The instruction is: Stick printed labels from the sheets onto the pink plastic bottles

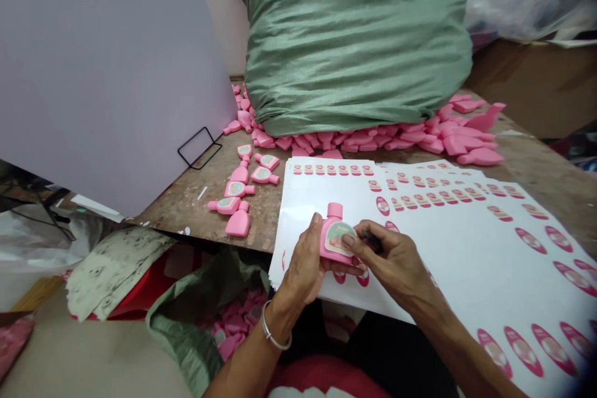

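One pink bottle (333,236) is held over the sticker sheets (452,255), neck aimed up and away, long axis running toward the big green sack (359,37). It's kinda squat, with a pale green label (339,232) on its broad face. It's gripped by the left hand (303,261), fingers curled round; the label's pressed by the right hand's (396,258) thumb, with a small dark thing (372,241) tucked in its bent fingers. More pink bottles (233,323) are heaped in the open bag (186,339) below.

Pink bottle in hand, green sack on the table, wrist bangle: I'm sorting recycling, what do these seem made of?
Pink bottle: probably plastic, satin, with even colour and smooth curves.
Green sack: likely woven plastic or cloth, slightly glossy, its creases catching light.
Bangle: apparently smooth metal, from its silvery look; which metal is unclear.
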The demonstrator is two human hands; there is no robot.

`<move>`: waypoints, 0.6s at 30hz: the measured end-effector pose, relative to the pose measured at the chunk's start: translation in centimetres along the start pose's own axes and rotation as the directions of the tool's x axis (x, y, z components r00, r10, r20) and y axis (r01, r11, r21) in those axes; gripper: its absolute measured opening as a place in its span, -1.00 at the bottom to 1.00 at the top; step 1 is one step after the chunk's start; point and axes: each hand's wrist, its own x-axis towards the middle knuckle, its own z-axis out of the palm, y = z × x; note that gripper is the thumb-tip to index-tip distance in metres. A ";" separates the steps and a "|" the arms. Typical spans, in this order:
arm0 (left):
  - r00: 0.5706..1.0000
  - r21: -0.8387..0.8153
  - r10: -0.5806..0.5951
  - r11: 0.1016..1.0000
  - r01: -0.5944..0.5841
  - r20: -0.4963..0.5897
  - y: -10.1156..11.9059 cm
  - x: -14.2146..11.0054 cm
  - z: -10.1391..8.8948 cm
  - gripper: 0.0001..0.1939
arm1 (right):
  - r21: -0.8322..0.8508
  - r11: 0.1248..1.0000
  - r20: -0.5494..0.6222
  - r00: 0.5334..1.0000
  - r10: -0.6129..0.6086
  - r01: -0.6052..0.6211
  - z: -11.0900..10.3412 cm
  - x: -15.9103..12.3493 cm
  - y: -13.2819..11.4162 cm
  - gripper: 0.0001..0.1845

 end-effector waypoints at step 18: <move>1.000 0.014 -0.023 1.000 0.022 0.007 0.1 0.3 -0.1 -0.43 | 0.028 0.998 0.034 0.998 0.047 -0.047 0.1 0.3 0.2 -0.64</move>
